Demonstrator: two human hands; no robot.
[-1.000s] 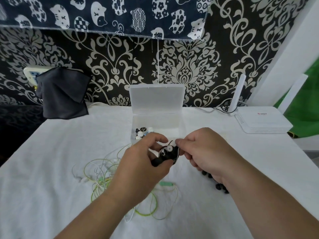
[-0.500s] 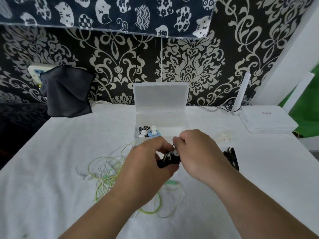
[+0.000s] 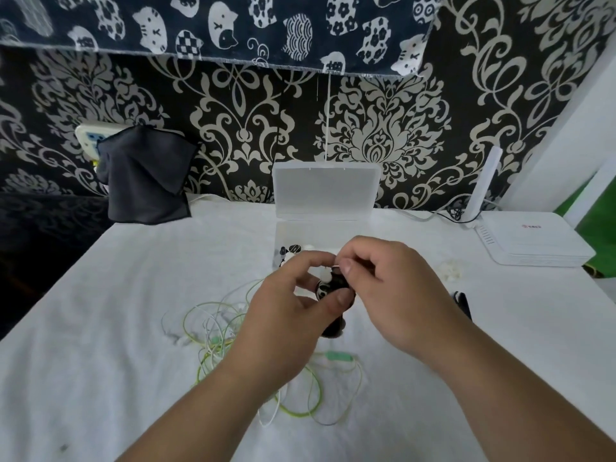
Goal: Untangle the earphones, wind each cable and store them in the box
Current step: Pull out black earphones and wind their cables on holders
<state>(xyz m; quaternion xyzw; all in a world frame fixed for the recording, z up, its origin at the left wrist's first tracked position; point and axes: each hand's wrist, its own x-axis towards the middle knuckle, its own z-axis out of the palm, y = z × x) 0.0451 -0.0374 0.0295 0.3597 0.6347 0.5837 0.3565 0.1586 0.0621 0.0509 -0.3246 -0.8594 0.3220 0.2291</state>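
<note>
white cloth-covered table (image 3: pixel 100 361) is kinda a mess; clear plastic box (image 3: pixel 326 188) sits open at the back; pale green and white earphone cable (image 3: pixel 213 328) lies tangled on the cloth, not wound yet; left hand (image 3: pixel 286 315) grips and right hand (image 3: pixel 393 295) pinches a wound black earphone bundle (image 3: pixel 330 291) just in front of the box; small black-and-white buds (image 3: pixel 290 253) already inside it; i'd guess about halfway done

Earphones (image 3: pixel 328 288) between hands (image 3: pixel 283 311) (image 3: pixel 396 295) (box (image 3: pixel 325 188) open)
</note>
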